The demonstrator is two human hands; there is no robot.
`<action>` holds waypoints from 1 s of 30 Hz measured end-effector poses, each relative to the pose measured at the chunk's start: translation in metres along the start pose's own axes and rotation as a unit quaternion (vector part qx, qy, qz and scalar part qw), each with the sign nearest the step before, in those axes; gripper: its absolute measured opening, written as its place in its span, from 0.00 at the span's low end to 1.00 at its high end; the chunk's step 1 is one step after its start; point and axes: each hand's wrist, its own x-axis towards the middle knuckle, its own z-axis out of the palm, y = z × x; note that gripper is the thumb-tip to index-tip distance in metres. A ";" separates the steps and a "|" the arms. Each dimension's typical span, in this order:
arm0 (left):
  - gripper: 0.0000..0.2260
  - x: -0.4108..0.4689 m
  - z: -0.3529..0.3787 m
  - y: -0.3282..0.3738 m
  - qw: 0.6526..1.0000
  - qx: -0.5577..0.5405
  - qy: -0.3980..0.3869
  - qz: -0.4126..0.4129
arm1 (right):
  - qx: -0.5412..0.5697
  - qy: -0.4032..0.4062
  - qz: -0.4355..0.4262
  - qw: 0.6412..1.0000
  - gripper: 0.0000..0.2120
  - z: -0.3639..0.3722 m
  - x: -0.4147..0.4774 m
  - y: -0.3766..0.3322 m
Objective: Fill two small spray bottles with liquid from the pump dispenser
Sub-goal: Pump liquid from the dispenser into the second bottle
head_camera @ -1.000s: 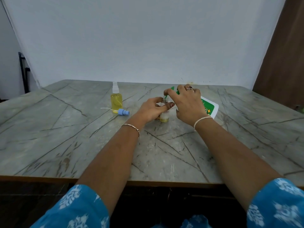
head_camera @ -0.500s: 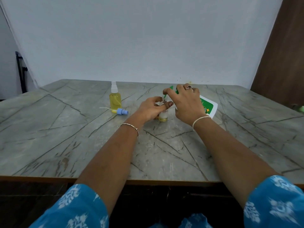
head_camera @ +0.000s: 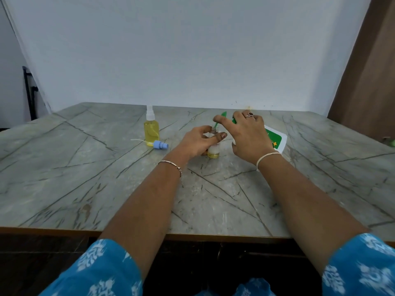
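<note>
Two small bottles stand on the grey veined bench (head_camera: 85,178). The full bottle (head_camera: 151,130) holds yellow liquid nearly to its shoulder and carries a white spray top; it stands to the left, apart from both hands. Just in front of it a blue spray cap (head_camera: 160,145) lies on its side, its thin tube trailing left. The open bottle (head_camera: 213,152) has only a little yellow liquid at its bottom. The person's left grip (head_camera: 199,143) is closed round this bottle, thumb across the front near the neck. The right grip (head_camera: 248,133) is curled over the top of the pump dispenser (head_camera: 276,139), whose white body and green label show to the right of the hand. Its green nozzle (head_camera: 220,119) slants down to the open bottle's mouth, with the forefinger lying on it. A ring (head_camera: 250,114) sits on the right hand and a bracelet (head_camera: 171,163) on the left wrist.
</note>
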 end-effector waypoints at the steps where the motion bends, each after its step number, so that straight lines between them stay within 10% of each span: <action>1: 0.39 -0.001 0.000 0.000 1.000 0.000 0.000 0.000 | 0.007 0.001 0.002 1.000 0.39 0.000 0.001 0.000; 30: 0.34 0.003 0.001 -0.001 1.000 0.001 -0.007 0.006 | 0.008 0.016 0.017 1.000 0.32 -0.001 0.007 -0.008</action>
